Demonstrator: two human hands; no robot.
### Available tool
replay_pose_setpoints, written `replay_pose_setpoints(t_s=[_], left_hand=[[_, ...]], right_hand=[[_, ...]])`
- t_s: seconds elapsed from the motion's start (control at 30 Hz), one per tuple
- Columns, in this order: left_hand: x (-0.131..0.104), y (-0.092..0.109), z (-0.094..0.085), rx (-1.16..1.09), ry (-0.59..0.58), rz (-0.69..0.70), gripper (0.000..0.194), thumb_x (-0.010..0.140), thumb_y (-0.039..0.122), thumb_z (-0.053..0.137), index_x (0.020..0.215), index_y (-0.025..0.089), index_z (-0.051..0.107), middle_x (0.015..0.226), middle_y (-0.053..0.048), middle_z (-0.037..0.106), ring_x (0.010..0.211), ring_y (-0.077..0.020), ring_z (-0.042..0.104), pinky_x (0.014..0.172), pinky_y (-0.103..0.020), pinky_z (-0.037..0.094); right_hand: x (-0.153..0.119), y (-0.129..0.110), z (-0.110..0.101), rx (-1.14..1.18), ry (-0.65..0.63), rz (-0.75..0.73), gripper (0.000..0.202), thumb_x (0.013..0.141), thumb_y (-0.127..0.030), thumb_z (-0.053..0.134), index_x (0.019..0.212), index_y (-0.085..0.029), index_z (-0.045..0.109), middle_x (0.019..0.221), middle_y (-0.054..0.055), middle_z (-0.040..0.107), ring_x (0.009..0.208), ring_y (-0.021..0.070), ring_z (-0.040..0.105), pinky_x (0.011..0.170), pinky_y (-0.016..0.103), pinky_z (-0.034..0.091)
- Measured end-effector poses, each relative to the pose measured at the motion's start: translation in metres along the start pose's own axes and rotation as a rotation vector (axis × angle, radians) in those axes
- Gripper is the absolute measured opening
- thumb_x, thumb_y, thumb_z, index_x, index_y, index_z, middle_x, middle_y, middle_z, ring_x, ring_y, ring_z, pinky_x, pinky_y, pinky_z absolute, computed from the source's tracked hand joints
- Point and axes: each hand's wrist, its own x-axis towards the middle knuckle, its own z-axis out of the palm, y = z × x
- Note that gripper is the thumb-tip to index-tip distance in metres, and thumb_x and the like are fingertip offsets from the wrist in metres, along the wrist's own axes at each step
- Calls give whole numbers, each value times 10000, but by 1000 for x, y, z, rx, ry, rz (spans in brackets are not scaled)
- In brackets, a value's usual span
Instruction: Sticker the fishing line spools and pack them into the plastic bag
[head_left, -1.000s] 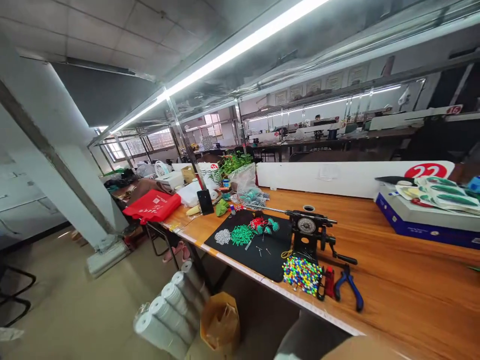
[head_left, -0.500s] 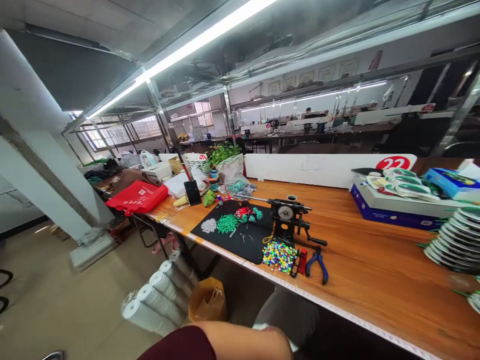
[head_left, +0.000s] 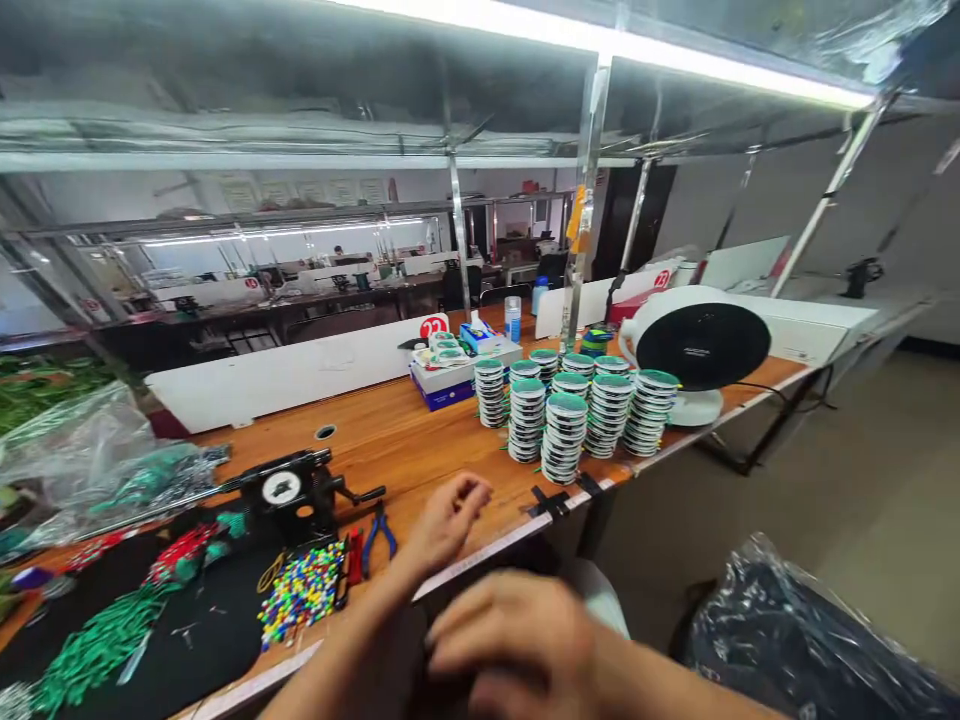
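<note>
My left hand (head_left: 446,522) is over the front of the wooden table, its fingers loosely bent and apart with nothing in them. Lower and nearer to me, my right hand (head_left: 517,635) is blurred; its bent fingers look apart and no object shows in them. Left of my left hand lie blue-handled pliers (head_left: 379,540) and a red-handled tool (head_left: 355,556). Beside them is a pile of multicoloured beads (head_left: 307,590). A black hand-cranked winding machine (head_left: 300,495) stands behind the beads. Farther right are several stacks of white discs with green tops (head_left: 566,440).
A black mat (head_left: 214,630) at left carries green pieces (head_left: 97,640) and red pieces (head_left: 180,555). A black-faced fan (head_left: 701,345) stands at the table's right end, near a metal post (head_left: 585,210). A black plastic bag (head_left: 802,640) is at lower right.
The view has swung to the right, bringing the disc stacks and the fan into full sight. Both hands have come up into view; before, only a forearm and a blurred part of a hand showed.
</note>
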Motion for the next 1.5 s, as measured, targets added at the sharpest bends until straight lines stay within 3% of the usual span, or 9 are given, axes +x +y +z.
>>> replay_pose_setpoints(t_s=[0.1,0.2,0.3,0.43,0.6,0.83,1.2,1.37,1.5], left_hand=[[48,26,-2,-21,150,177,426,991,522,411,1061,165,633,1033,-87,678,967,-198,632,852,-303,512],[100,61,2,108,80,505,436,1038,461,337,1133,173,651,1138,-93,685,1077,-199,625,993,-330,462],[151,92,15,208,-162,698,544,1062,455,217,1274,148,613,1340,-113,619,1292,-201,537,1130,-349,375],[201,115,36,566,-535,760,572,1064,441,206,1512,151,411,1606,-67,345,1537,-184,170,1267,-410,27],[232,125,57,754,-592,747,622,1065,447,143,1602,139,202,1679,-41,68,1548,-169,-66,1253,-418,-77],[234,107,81,813,-700,741,696,1043,511,137,1607,103,168,1679,-60,15,1541,-191,-101,1247,-425,-103],[213,126,82,829,-693,683,679,1047,500,186,1614,130,136,1675,-20,-30,1536,-147,-123,1240,-387,-130],[175,134,55,752,-647,579,710,1038,573,188,1611,154,156,1678,-32,18,1551,-178,-75,1236,-474,-119],[140,112,16,764,-590,400,692,1026,623,184,1604,244,201,1679,-50,87,1557,-251,2,1221,-585,-34]], right_hand=[[-23,60,-28,-186,364,338,252,1019,-373,473,1120,-239,662,1092,52,698,1025,173,663,915,310,537],[-46,134,-43,-436,646,565,438,946,-547,521,1155,-177,628,1129,120,675,1070,262,633,960,430,510],[-51,190,-37,-545,705,606,689,891,-653,523,1295,-95,538,1240,205,619,1185,328,573,1016,496,467],[-32,222,-17,-588,704,684,800,819,-578,639,1379,-40,443,1272,244,600,1184,354,575,1006,487,458],[-14,226,-4,-628,664,853,870,756,-476,744,1437,-73,382,1331,215,584,1223,372,553,1027,496,414],[-4,219,-6,-697,537,1003,751,803,-386,723,1396,-41,419,1325,221,585,1242,361,526,1039,464,340],[-18,219,-9,-632,682,862,797,711,-374,766,1371,-56,454,1156,212,654,1060,365,611,926,470,446],[-20,196,15,-667,716,647,765,730,-466,717,1325,-49,477,1122,214,654,1039,362,608,940,499,453],[-1,177,54,-541,600,558,655,730,-444,721,1237,-82,519,1041,179,663,970,340,620,889,478,491]])
